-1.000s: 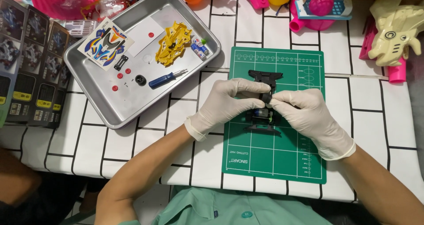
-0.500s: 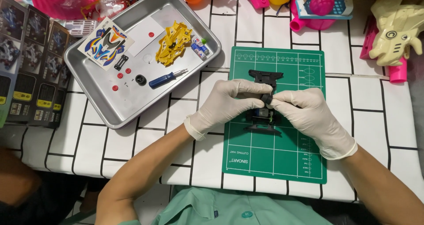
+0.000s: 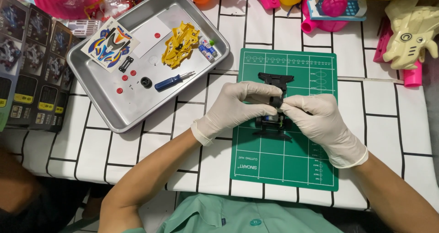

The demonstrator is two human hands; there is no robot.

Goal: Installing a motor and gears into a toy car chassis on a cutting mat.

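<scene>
Both hands [image 3: 238,107] [image 3: 318,121] grip chassis [image 3: 274,100]; tray [image 3: 114,116] holds screwdriver [image 3: 173,82], yellow parts [image 3: 182,44]

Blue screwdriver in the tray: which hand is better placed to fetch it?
Probably the left hand: the blue screwdriver lies in the metal tray on its side, while the right hand would cross the black chassis.

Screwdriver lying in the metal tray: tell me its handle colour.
Blue handle on the small screwdriver with a silver shaft, lying in the metal tray; seen in the head view.
</scene>
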